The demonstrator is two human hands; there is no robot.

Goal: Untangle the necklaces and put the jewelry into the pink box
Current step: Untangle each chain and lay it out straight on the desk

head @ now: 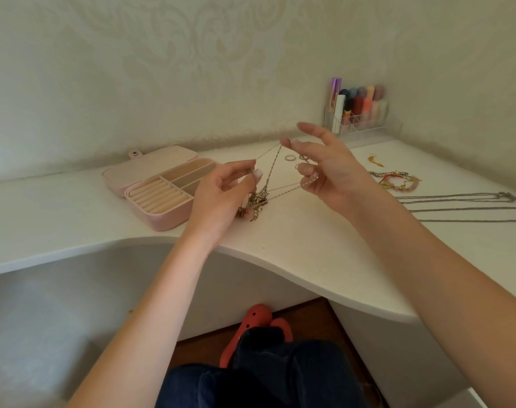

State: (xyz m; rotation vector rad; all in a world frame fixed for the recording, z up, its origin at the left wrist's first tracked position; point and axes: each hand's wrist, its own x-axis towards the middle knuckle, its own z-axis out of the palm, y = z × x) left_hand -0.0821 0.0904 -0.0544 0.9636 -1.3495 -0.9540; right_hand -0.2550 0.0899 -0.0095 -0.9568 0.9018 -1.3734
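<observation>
A knot of tangled gold necklaces (256, 201) hangs just above the white desk between my hands. My left hand (221, 195) pinches one strand near the knot. My right hand (318, 166) is raised and pinches another thin chain (273, 164) taut between thumb and forefinger, with a pearl-like piece across its lower fingers. The pink box (162, 189) lies open to the left, showing ring rolls and bare compartments. Small rings (290, 157) lie on the desk behind the chains.
Bracelets (395, 179) and a gold piece (376, 161) lie at the right. Long silver chains (463, 206) stretch along the right edge. A clear organizer with cosmetics (360, 113) stands at the back wall. The desk's curved front edge (280, 260) is near my knees.
</observation>
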